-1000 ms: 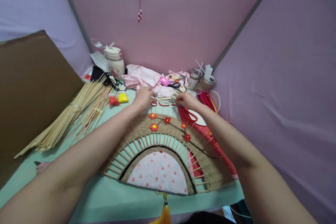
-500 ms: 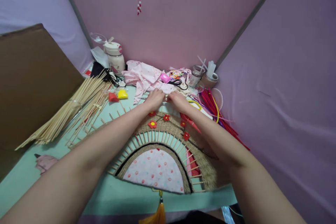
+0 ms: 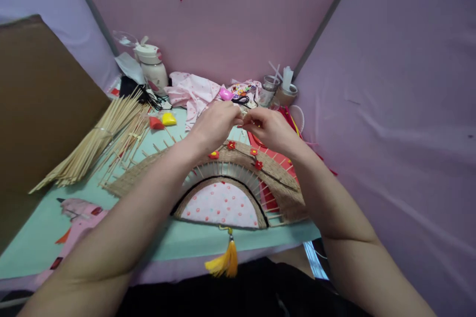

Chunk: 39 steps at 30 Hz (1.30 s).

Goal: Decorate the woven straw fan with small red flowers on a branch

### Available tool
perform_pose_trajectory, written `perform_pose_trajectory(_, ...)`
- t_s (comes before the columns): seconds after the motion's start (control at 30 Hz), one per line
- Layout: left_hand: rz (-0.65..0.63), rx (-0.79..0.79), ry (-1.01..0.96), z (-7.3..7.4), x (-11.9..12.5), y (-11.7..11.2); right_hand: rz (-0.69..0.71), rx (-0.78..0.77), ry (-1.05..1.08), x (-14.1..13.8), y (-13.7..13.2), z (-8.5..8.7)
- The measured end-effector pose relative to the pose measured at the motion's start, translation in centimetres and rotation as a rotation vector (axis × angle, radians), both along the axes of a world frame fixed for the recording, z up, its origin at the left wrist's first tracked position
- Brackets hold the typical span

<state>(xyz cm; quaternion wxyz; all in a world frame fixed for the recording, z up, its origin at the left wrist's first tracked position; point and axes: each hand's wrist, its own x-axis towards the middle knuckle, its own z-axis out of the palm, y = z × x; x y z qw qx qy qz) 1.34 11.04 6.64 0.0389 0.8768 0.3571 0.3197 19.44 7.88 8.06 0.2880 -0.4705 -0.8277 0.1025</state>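
A fan-shaped piece [image 3: 201, 171] of woven brown cord and thin sticks lies on the table, with a dotted white half-circle [image 3: 219, 204] at its centre. Red flowers [image 3: 258, 164] and a dark twig decorate its woven band, and a yellow tassel [image 3: 224, 260] hangs from its lower edge. Over the far rim of the fan, my left hand [image 3: 219, 121] and my right hand [image 3: 270, 130] meet with their fingertips pinched close together. Whatever sits between the fingers is too small and too hidden to name.
At the left lie bundled thin sticks [image 3: 87, 146], a cardboard panel [image 3: 40, 104] and a pink glue gun [image 3: 80, 223]. Behind my hands are a white bottle [image 3: 153, 72], pink cloth [image 3: 193, 91], red and yellow packets [image 3: 169, 119], and cups [image 3: 269, 90].
Both hands have lifted off the fan's far rim and drawn nearer to me, fingertips still together. The view has shifted, showing more of the glue gun and tassel.
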Motion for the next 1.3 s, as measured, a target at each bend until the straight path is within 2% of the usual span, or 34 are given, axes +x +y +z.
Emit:
perform_pose_trajectory(0.1,-0.054,-0.044,-0.076,-0.4,-1.0,-2.7,-0.021,-0.020,0.063,-0.5,-2.7,-0.3)
perform_pose_trajectory(0.17,-0.070,-0.087,-0.119,-1.1,-1.5,-4.3,-0.048,-0.100,0.138,-1.0,-4.2,-1.1)
perform_pose_trajectory(0.37,0.088,-0.267,-0.408,-4.7,-1.4,-8.2,-0.135,-0.430,0.653,-2.8,-7.1,-5.3)
perform_pose_trajectory(0.5,0.152,-0.443,-0.563,-6.6,-0.9,-9.7,-0.198,-0.518,0.937,-4.1,-8.3,-8.0)
perform_pose_trajectory(0.67,0.161,-0.679,-0.755,-7.8,-1.2,-10.3,-0.209,-0.601,1.216,-5.5,-9.1,-10.2)
perform_pose_trajectory(0.8,0.045,-0.931,-0.923,-8.2,-1.8,-10.4,-0.221,-0.628,1.301,-6.2,-9.6,-10.2)
perform_pose_trajectory(0.9,0.010,-1.072,-1.030,-8.4,-2.0,-10.5,-0.225,-0.631,1.335,-6.5,-10.0,-9.8)
perform_pose_trajectory(1.13,-0.017,-1.112,-1.129,-8.4,-2.0,-10.8,-0.159,-0.673,1.428,-7.1,-10.5,-9.3)
perform_pose_trajectory(1.3,-0.050,-1.150,-1.237,-8.0,-2.1,-11.1,-0.057,-0.601,1.347,-7.3,-10.8,-8.8)
